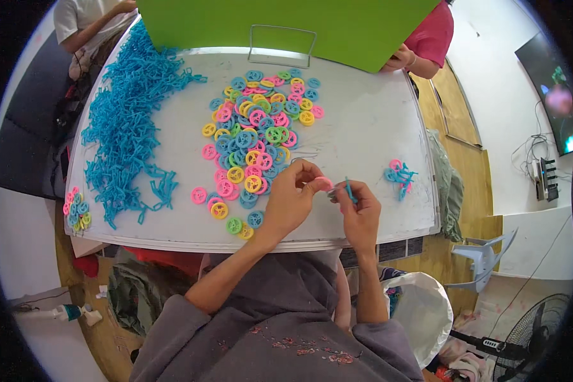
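My left hand [293,194] pinches a pink plastic wheel [323,184] near the table's front edge. Close beside it, my right hand [361,216] is closed on a thin blue plastic piece [349,190]. A small greyish bit shows between the fingertips of both hands, too small to name. Just beyond my left hand spreads a heap of spoked wheels [251,137] in blue, pink, yellow and green. To the right lies a small cluster of blue pieces with pink wheels [399,178].
A big pile of blue plastic pieces [124,127] covers the table's left side. More small wheels [77,213] sit at the left corner. A green board [286,28] with a wire stand rises at the far edge. Two people sit beyond. A white bag [426,312] stands below, right.
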Available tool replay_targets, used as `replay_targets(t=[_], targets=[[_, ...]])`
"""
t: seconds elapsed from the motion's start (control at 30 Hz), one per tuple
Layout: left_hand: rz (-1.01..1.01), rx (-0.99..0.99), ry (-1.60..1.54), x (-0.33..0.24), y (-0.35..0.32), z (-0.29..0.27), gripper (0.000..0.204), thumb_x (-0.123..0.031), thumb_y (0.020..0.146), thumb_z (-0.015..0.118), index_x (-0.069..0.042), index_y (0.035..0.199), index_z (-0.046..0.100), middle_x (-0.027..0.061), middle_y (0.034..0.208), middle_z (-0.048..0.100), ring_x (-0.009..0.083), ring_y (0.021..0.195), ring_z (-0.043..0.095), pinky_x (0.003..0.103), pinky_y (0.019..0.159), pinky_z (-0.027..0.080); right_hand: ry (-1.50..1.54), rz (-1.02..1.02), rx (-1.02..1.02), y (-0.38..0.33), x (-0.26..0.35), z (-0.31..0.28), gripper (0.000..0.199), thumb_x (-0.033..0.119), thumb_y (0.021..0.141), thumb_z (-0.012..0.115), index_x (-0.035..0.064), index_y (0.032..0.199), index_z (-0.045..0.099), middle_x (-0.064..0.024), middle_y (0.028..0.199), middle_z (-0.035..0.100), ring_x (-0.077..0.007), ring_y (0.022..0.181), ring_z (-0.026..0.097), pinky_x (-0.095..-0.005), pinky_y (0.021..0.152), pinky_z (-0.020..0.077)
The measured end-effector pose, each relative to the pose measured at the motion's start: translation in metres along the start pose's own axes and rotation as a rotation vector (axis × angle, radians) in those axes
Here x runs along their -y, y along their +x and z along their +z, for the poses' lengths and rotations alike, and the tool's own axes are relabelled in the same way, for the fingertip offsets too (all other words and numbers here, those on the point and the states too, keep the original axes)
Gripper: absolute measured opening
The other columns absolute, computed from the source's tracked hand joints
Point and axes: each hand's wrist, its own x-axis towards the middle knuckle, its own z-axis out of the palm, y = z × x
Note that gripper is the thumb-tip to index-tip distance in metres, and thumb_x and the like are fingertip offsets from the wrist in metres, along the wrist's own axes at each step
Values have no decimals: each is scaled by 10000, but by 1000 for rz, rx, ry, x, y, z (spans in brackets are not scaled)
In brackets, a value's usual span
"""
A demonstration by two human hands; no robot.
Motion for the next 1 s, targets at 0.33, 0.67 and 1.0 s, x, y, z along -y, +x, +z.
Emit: replay_targets(t=[0.33, 0.67, 1.0], targets=[[34, -79, -10, 4, -5, 0, 165, -120, 870, 668, -3, 888, 553, 89, 820, 664, 158, 783, 646, 285, 708, 494, -78, -65, -99, -3, 6, 12, 128, 84, 904, 640, 0, 997, 620, -32, 848, 647, -78, 737, 584, -201, 630, 442], [43, -177, 159, 13, -5, 8, 157, -74, 867, 657, 13, 882, 527, 105, 782, 641, 167, 735, 625, 291, 679, 488, -148, -44, -60, -4, 3, 16, 94, 58, 910, 613, -13, 971, 602, -37, 823, 642, -81, 722, 577, -212, 638, 451], [219, -291, 313, 9, -8, 15, 111, -63, 864, 620, -1, 877, 529, 154, 781, 651, 315, 735, 644, 395, 652, 487, 48, 141, -64, -1, 11, 17, 174, 66, 886, 651, -5, 1033, 590, -94, 833, 672, -124, 737, 644, -231, 628, 499]])
